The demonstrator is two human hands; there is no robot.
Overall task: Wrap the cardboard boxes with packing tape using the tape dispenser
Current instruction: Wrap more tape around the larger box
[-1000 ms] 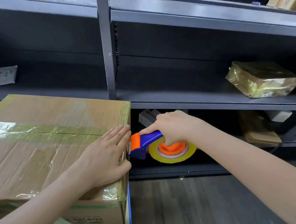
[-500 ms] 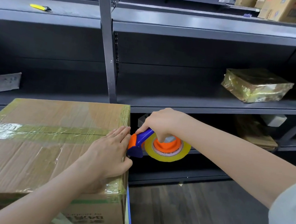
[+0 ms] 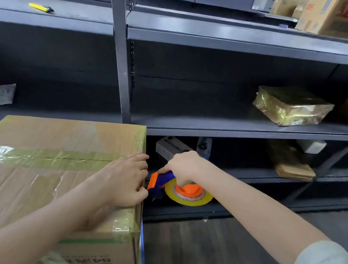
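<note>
My box (image 3: 52,173) is mostly taped; left hand (image 3: 121,182) presses its edge, right hand (image 3: 183,166) grips the dispenser (image 3: 162,182) beside it.

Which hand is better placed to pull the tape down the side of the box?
The right hand, probably: it grips the tape dispenser close beside the right edge of the cardboard box. The left hand rests on the box top at that edge, holding no tool, better for steadying.
</note>
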